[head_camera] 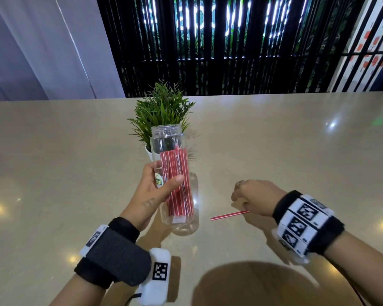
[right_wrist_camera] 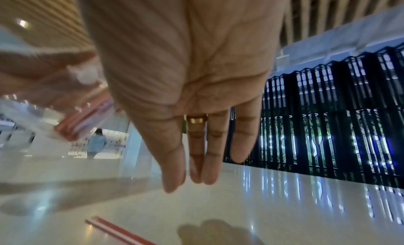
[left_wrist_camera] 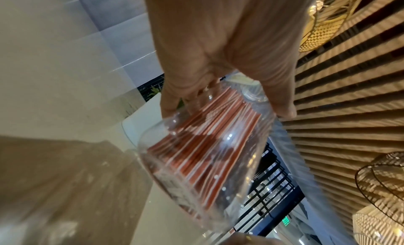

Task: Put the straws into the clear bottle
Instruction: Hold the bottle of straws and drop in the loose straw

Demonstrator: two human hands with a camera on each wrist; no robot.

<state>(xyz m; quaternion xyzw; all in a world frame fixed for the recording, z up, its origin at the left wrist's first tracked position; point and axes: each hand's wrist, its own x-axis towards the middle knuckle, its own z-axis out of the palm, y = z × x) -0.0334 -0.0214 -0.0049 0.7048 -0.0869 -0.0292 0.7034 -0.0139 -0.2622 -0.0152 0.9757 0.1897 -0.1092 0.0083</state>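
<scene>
My left hand grips a clear open-mouthed bottle around its middle, thumb across the front, and holds it nearly upright with its base close to the table. Several red-and-white striped straws stand inside it. The left wrist view shows the bottle from below with the straws packed in it. One loose straw lies flat on the table, right of the bottle. My right hand hovers just above its right end, holding nothing. Its fingers hang straight over the straw.
A small green potted plant stands directly behind the bottle. The glossy beige table stretches wide to both sides. A black slatted screen runs along its far edge. A round brown shape sits at the near edge.
</scene>
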